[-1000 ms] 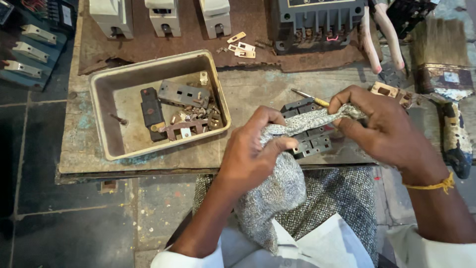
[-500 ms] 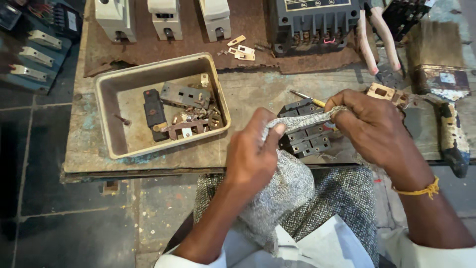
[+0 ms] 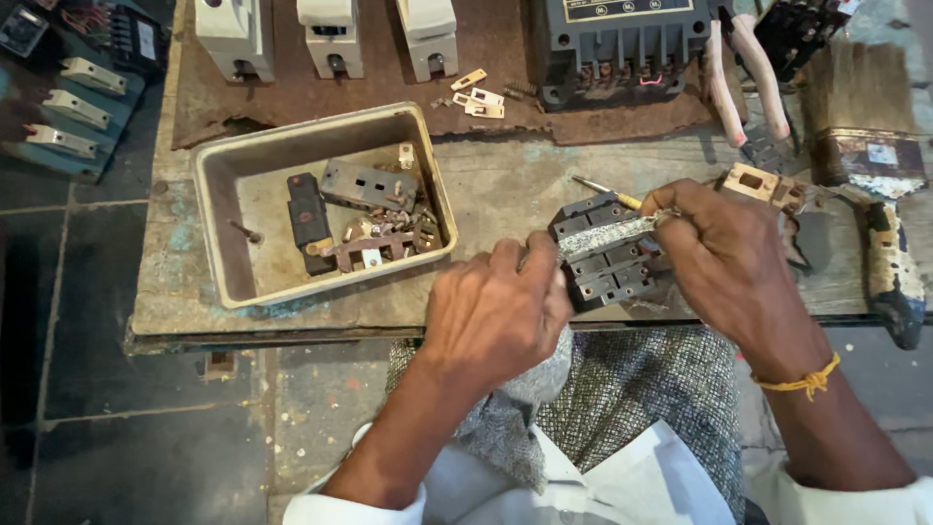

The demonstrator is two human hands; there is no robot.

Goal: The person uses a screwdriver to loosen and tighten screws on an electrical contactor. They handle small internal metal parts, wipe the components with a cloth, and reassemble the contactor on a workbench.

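A dark grey electrical block with several slots (image 3: 607,261) rests at the front edge of a worn wooden board (image 3: 505,190). A strip of speckled grey cloth (image 3: 612,231) is stretched taut across the block's top. My left hand (image 3: 496,316) grips one end of the cloth at the block's left side. My right hand (image 3: 724,258) pinches the other end at the block's right. The rest of the cloth (image 3: 525,389) hangs down into my lap.
A beige tray (image 3: 216,209) with several rusty metal and black parts sits left of the block. Behind lie white breakers (image 3: 328,34), a large grey contactor (image 3: 622,44), pink-handled pliers (image 3: 743,73), a paintbrush (image 3: 860,122) and a small screwdriver (image 3: 607,190). Switch parts lie on the floor at left (image 3: 73,107).
The loose bunch of cloth between my hands has been pulled tight into a narrow strip over the block. My left hand shifted down and left, my right hand drew right.
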